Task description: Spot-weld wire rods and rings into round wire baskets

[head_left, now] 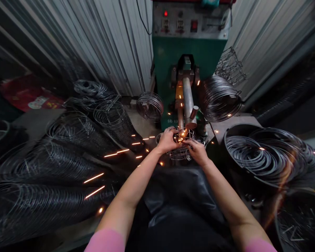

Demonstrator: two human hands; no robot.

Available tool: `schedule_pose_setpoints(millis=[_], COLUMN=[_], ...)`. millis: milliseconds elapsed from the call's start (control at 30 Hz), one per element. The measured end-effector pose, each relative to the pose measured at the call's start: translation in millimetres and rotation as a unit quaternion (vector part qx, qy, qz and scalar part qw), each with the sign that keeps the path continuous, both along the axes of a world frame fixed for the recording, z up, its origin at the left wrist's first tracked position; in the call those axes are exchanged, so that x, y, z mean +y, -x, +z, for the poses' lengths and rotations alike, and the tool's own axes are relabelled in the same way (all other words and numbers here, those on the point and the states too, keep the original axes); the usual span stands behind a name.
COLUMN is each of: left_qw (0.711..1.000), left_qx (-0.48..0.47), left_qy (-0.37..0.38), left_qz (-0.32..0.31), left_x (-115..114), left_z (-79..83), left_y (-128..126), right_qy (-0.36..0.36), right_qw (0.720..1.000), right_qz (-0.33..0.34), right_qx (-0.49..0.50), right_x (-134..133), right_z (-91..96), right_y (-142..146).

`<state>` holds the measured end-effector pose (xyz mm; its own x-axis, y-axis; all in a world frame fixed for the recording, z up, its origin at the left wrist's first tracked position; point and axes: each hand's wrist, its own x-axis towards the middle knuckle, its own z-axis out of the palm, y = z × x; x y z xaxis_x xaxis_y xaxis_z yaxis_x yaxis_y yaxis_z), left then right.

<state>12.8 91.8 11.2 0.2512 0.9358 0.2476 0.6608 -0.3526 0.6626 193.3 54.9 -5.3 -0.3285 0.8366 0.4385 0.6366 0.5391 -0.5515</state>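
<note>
Both hands hold a round wire basket beneath the arms of a green spot welder. My left hand has its fingers closed on the left side of the basket. At the opposite side, my right hand pinches the wire near its rim. Bright sparks burst between the hands, at the tip of the welder's metal electrode arm, and fly off to the left. The fingertips are partly hidden by wire and glare.
Long stacks of wire rings lie at the left. Bundled wire rings hang right of the welder, and a smaller bundle hangs left. A black tub of wire rings stands at the right. A black apron covers my lap.
</note>
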Motion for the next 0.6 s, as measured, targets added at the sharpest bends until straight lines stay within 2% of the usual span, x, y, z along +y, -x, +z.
schedule_pose_setpoints(millis=[167,300,433,533,600], left_qw=[1.0,1.0,1.0,1.0,1.0], left_qx=[-0.003,-0.024,-0.024,-0.013,-0.001], left_qy=[-0.005,0.015,0.015,0.005,0.008], left_qz=[-0.008,-0.007,0.002,0.01,0.01], left_x=[-1.6,12.6,27.0,31.2,31.9], left_z=[-3.5,-6.7,-7.7,-6.5,-3.6], left_y=[-2.5,-4.6,-1.6,-0.5,-1.6], right_qy=[0.0,-0.004,-0.01,0.037,0.122], right_qw=[0.997,0.995,0.988,0.965,0.927], right_qz=[-0.067,-0.083,-0.127,-0.197,-0.233], right_qx=[0.025,0.05,0.089,0.168,0.267], right_x=[-3.0,7.4,17.7,15.7,7.8], right_z=[-4.3,-0.1,6.9,2.2,-8.0], right_y=[-4.8,-6.0,-9.1,-16.9,-23.2])
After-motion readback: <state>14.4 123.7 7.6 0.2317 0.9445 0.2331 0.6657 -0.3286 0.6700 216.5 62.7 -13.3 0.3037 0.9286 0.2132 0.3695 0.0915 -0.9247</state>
